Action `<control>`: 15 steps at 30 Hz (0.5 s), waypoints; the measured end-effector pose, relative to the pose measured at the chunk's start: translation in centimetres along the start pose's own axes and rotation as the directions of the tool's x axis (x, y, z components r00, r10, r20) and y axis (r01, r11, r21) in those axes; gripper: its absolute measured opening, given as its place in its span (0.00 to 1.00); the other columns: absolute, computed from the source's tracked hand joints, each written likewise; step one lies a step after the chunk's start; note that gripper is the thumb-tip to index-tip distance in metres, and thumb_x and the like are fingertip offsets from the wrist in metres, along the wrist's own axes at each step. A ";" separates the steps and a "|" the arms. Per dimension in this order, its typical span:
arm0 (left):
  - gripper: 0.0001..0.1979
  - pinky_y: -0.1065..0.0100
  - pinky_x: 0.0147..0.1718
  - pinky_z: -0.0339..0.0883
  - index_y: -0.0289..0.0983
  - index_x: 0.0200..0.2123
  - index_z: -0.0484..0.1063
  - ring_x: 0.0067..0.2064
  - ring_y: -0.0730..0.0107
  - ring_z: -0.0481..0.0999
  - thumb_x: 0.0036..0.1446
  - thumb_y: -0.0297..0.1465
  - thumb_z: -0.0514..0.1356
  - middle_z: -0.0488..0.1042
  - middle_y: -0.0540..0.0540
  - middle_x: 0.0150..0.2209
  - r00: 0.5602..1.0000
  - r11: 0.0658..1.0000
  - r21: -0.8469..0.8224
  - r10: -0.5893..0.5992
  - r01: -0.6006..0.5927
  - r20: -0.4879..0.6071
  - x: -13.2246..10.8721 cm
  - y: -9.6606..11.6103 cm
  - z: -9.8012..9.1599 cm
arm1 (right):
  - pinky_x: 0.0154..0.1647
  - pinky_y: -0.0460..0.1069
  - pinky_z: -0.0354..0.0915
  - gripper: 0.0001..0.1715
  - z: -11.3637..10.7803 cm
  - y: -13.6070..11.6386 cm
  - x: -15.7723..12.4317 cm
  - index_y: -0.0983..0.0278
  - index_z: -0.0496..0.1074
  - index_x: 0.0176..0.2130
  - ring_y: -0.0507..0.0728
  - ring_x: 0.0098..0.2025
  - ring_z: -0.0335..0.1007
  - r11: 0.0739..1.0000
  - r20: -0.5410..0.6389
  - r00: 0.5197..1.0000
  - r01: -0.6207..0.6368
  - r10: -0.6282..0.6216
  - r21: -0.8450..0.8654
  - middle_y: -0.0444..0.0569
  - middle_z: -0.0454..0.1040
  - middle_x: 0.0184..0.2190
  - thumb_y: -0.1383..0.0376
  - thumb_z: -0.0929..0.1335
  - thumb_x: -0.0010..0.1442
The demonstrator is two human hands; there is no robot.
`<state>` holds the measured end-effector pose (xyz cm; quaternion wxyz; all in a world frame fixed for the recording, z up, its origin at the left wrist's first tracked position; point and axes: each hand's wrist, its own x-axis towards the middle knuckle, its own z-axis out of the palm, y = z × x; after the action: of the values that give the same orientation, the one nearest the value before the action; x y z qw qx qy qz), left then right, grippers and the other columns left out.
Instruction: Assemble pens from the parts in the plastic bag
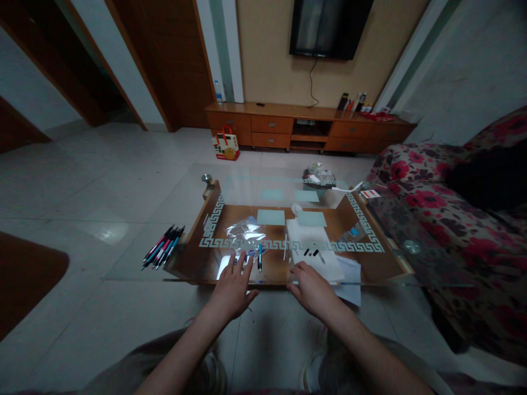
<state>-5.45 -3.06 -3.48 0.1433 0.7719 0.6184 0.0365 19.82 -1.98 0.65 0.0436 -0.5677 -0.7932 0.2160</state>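
Both hands rested at the near edge of the glass worktop (132, 258). The left hand (233, 288) lay flat, fingers spread, empty, just beside a blue pen (259, 257). The right hand (313, 289) lay loosely open, palm down, touching a white paper stack (307, 238) bearing small dark pieces. A bundle of pens (163, 248) lay toward the left edge.
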 end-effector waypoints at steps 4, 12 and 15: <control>0.44 0.43 0.63 0.47 0.39 0.70 0.46 0.71 0.41 0.34 0.54 0.39 0.61 0.38 0.40 0.72 0.987 1.000 0.015 -0.024 0.022 0.156 -0.4 0.1 0.2 | 0.54 0.53 0.62 0.19 0.2 -0.3 -0.3 0.65 0.72 0.49 0.64 0.53 0.65 0.998 0.033 0.999 0.008 -0.006 -0.063 0.58 0.70 0.50 0.63 0.69 0.58; 0.49 0.42 0.64 0.45 0.38 0.71 0.39 0.71 0.39 0.30 0.52 0.39 0.62 0.31 0.42 0.72 0.965 0.995 0.095 -0.051 0.028 0.256 -0.4 0.7 -0.5 | 0.56 0.55 0.60 0.24 0.0 -0.7 -0.4 0.65 0.70 0.53 0.65 0.55 0.62 0.992 0.066 0.998 0.030 -0.023 -0.120 0.58 0.67 0.52 0.62 0.70 0.57; 0.49 0.43 0.64 0.45 0.38 0.71 0.38 0.71 0.39 0.31 0.53 0.38 0.62 0.31 0.42 0.72 0.969 0.992 0.123 -0.060 0.030 0.242 -0.4 0.6 -0.3 | 0.56 0.55 0.59 0.23 -0.1 -0.7 -0.4 0.65 0.70 0.52 0.65 0.55 0.62 0.991 0.073 0.997 0.030 -0.021 -0.130 0.59 0.67 0.53 0.61 0.69 0.58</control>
<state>-5.03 -3.55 -3.02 0.1731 0.7633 0.6144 -0.0991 19.40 -2.46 1.09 -0.0195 -0.5511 -0.8138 0.1833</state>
